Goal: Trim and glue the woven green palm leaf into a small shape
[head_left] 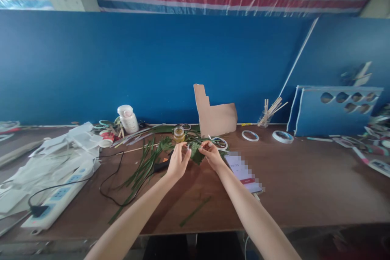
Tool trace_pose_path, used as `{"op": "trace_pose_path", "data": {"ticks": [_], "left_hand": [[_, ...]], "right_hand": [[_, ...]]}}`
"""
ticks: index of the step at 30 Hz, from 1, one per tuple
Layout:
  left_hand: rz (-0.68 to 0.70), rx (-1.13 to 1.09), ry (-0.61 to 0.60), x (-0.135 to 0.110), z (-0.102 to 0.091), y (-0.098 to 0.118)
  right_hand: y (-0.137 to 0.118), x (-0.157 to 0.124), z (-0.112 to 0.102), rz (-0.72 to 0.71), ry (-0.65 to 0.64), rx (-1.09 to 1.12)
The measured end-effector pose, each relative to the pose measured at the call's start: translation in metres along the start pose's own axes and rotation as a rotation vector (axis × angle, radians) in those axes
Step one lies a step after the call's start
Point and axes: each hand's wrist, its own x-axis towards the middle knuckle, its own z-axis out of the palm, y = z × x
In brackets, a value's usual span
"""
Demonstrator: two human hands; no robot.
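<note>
A green leaf (197,155) with a jagged edge is held between my two hands above the table. My right hand (212,155) pinches its upper right side with thumb and fingers. On the other side, my left hand (179,161) has its fingers curled and its thumb at the leaf's left edge. Just behind my left hand stands a small glass jar (178,133) with something yellowish in it. A black-handled tool (161,165) with a cord lies beside my left hand, partly hidden by it. Long green grass blades (146,166) spread out to the left.
A phone (243,172) lies by my right forearm. Cut cardboard (217,118) leans on the blue partition. Tape rolls (282,137) and a glass of sticks (268,114) stand right. Left are a power strip (57,199), white scraps (57,160) and a white bottle (128,120).
</note>
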Motion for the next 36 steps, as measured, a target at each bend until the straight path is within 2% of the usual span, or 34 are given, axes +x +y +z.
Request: {"op": "trace_pose_path", "data": {"ticks": [3,6,13,23,30,33,36], "left_hand": [[-0.065,-0.076,-0.041,0.003,0.008,-0.001],[-0.056,-0.065,-0.053,0.001,0.010,-0.002],[0.002,-0.045,-0.047,-0.001,0.002,-0.007],[0.223,0.047,0.010,-0.002,-0.002,-0.016],[0.355,0.001,-0.091,-0.003,-0.006,-0.010],[0.356,-0.044,-0.121,-0.003,-0.005,-0.010],[0.301,-0.089,-0.107,-0.003,-0.005,-0.011]], "right_hand": [[0.000,0.001,-0.001,0.027,0.079,0.061],[0.000,0.000,0.001,0.057,0.109,0.129],[0.001,-0.003,0.005,0.083,0.044,0.244],[0.009,-0.004,0.000,0.071,-0.090,0.069],[0.007,-0.005,-0.001,-0.013,-0.207,-0.151],[0.004,-0.006,0.000,-0.048,-0.189,-0.208],[0.005,-0.005,-0.001,-0.053,-0.145,-0.232]]}}
